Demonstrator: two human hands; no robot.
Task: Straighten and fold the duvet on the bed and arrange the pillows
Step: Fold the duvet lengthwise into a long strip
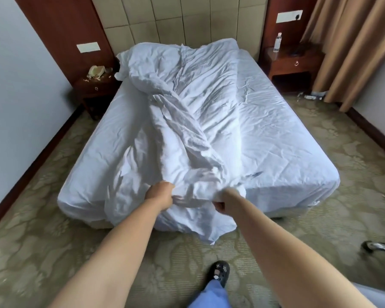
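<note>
Both hands, left hand (160,195) and right hand (225,202), grip duvet (187,121).

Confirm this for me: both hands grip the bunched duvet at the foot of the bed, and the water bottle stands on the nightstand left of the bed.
One detail is wrong. The water bottle stands on the nightstand right of the bed, as the head view shows. The rest holds: the left hand and right hand both grip the bunched duvet at the foot.

The bunched duvet (187,121) fills the bed's (287,138) middle ahead of me. Bare sheet lies open on either side. Nightstands (295,65) flank the headboard; carpet aisles run alongside.
</note>
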